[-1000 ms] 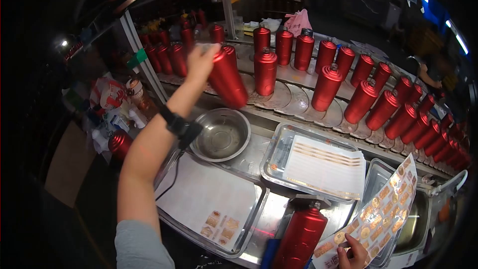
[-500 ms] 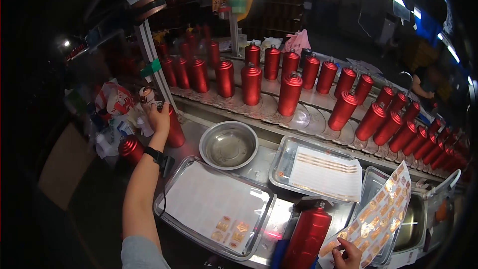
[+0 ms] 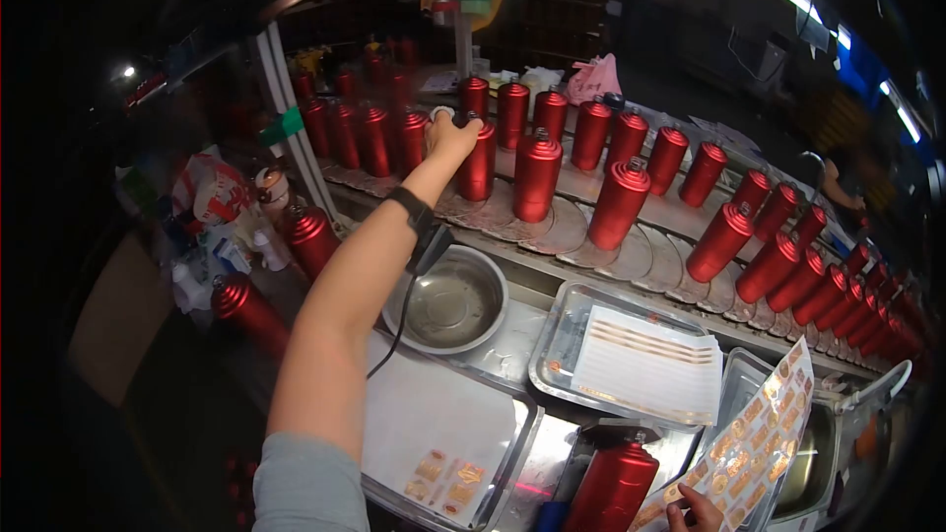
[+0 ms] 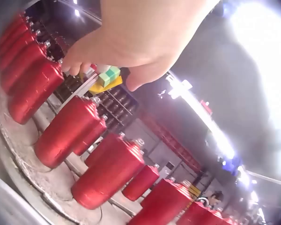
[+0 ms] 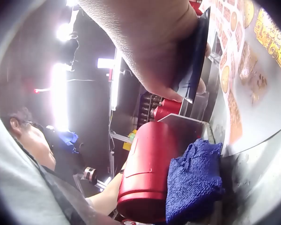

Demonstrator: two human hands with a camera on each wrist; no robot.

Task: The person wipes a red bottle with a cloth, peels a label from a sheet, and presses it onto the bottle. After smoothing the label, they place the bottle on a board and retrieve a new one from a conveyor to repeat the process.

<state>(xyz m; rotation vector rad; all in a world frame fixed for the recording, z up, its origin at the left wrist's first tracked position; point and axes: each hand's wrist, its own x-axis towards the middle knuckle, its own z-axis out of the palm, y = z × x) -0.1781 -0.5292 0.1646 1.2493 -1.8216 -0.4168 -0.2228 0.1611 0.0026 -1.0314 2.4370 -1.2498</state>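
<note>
My left hand (image 3: 453, 143) reaches over the row of red bottles, beside the top of one red bottle (image 3: 477, 169). In the left wrist view, the thumb and fingers of this hand (image 4: 131, 51) are spread apart above the bottles (image 4: 68, 131). A small whitish thing shows by its fingers; whether it is held, I cannot tell. At the lower right, my right hand (image 3: 696, 512) holds a sheet of gold stickers (image 3: 739, 458) by its lower part. Another red bottle (image 3: 613, 486) lies tilted beside it, with a blue cloth (image 5: 194, 180) against it in the right wrist view.
A metal bowl (image 3: 450, 303) sits below my left forearm. Trays hold a white sheet with a few gold stickers (image 3: 434, 424) and a striped sheet (image 3: 645, 374). Two red bottles (image 3: 311, 239) (image 3: 248, 307) stand at the left. A sink (image 3: 810, 463) is at the right.
My left hand has let go of the bottle at the left, which stays there, and has moved right and up to the row. My right hand still holds the sheet. The head view has shifted.
</note>
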